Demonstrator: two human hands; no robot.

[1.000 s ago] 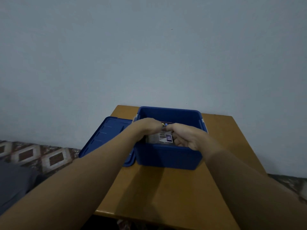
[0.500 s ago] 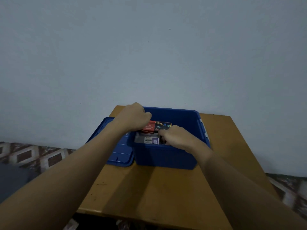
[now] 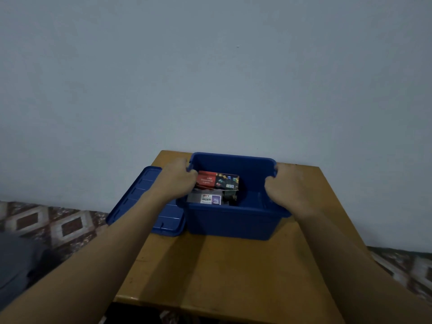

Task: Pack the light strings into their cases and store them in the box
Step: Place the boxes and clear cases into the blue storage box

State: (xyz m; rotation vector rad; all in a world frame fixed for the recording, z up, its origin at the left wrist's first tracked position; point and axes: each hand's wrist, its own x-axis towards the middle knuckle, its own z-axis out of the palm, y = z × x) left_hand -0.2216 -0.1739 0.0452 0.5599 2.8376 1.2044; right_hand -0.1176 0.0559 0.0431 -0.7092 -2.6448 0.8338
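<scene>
A blue plastic box (image 3: 233, 224) stands open on a small wooden table (image 3: 233, 272). Inside it lie two light-string cases: a red and black one (image 3: 218, 181) printed "LED Decorative Lights", and under it a pale one (image 3: 205, 198) with a barcode label. My left hand (image 3: 176, 181) grips the box's left rim, fingers curled over the edge. On the opposite side, my right hand (image 3: 284, 187) grips the right rim the same way. Both cases lie toward the box's left half.
The box's blue lid (image 3: 149, 202) lies flat to the left, hanging partly over the table's left edge. A plain wall rises right behind the table. Patterned floor tiles (image 3: 46, 223) show on both sides. The table's near half is bare wood.
Both hands have left the cases inside the box and moved apart to its side rims, which they now grip. The cases lie loose in the box.
</scene>
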